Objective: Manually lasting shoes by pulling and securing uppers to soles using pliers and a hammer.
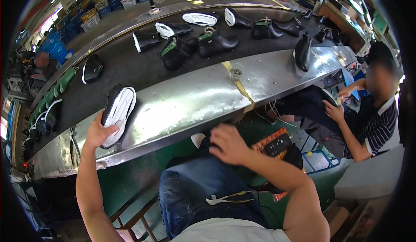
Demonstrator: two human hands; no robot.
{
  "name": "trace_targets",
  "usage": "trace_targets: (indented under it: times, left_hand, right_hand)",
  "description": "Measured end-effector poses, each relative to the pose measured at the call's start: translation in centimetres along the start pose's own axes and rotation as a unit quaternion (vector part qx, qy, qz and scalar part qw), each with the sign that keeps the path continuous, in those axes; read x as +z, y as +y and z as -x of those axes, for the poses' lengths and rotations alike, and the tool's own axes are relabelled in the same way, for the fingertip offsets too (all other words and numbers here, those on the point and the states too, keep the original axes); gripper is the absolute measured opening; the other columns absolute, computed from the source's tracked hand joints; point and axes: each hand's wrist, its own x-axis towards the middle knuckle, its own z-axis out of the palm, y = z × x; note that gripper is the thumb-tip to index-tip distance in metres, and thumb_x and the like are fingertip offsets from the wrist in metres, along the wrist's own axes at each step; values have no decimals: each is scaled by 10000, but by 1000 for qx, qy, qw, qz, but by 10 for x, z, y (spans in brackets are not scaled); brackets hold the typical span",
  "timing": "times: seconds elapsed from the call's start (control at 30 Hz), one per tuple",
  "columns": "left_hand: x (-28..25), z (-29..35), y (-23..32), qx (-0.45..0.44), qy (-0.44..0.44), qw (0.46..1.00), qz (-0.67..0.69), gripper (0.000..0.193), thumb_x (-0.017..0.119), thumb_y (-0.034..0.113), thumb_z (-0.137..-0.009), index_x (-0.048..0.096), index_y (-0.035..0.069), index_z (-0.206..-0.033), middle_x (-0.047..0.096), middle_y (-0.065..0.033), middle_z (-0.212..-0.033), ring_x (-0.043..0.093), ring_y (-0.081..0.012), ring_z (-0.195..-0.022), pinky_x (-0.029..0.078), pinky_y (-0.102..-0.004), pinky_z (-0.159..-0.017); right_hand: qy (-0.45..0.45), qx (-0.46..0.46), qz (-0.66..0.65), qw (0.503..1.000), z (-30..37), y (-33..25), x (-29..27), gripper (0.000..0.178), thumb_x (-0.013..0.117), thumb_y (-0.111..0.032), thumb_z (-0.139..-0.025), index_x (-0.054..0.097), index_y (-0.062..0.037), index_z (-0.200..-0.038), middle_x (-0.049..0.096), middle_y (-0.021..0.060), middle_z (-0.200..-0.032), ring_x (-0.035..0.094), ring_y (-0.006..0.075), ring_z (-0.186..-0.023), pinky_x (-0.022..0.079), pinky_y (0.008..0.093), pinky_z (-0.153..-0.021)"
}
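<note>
My left hand [99,131] grips a black shoe [108,98] by its side, thumb pressed on the white sole [123,110]. That sole faces up, and the shoe is over the metal edge of the bench. Above my lap, at the bench's near edge, my right hand [229,143] hovers with loosely bent fingers apart; I see nothing in it. A pair of pincers [214,200] with yellowish handles lies across my jeans [186,190]. Just left of my right hand, a small white piece [198,139] shows under the edge; its kind is unclear.
Black ankle boots [216,42] and several white-soled shoes stand or lie on the dark belt [125,68]. Green shoes [51,92] line the left end. A small round dish [235,74] sits on the metal ledge [186,97]. At right, a seated co-worker [368,120] handles a shoe.
</note>
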Motion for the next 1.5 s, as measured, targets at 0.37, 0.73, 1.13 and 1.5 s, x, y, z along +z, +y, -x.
trace_targets:
  times: [0.37, 0.73, 1.13, 1.5]
  left_hand:
    - [202, 292, 73, -50, -9, 989, 142, 1140, 951, 238, -716, 292, -41, -1603, 628, -242, -1404, 630, -255, -1275, 477, -370, -1101]
    - [306, 216, 105, -45, -181, 973, -135, 1045, 748, 678, -774, 422, 74, -1563, 371, -210, -1627, 210, -453, -1555, 259, -772, -1133]
    - [243, 240, 18, 86, -111, 953, 267, 602, 674, 202, -999, 392, 109, -1523, 268, -190, -1655, 166, -308, -1571, 144, -435, -1255]
    - [204, 291, 4, 8, -33, 954, 299, 629, 597, 295, -1055, 316, 62, -1567, 214, -199, -1689, 81, -378, -1607, 115, -472, -1277]
  right_hand:
    - [-405, 222, -34, 886, 196, -123, -15, 720, 777, -563, -840, 582, -16, -1266, 683, 215, -1088, 717, 401, -965, 597, 467, -781]
    - [-334, 504, -608, 514, 248, -72, -39, 480, 762, -279, -899, 609, -33, -1282, 671, 62, -1108, 651, 168, -992, 532, 322, -901]
    - [-347, 341, -325, 811, 160, -156, -47, 281, 632, -245, -1012, 656, -12, -1167, 719, 142, -941, 713, 300, -828, 554, 390, -793]
    - [-393, 259, -499, 728, 56, -178, 13, 283, 603, -254, -1054, 628, -4, -1183, 687, 60, -879, 627, 131, -747, 515, 315, -703]
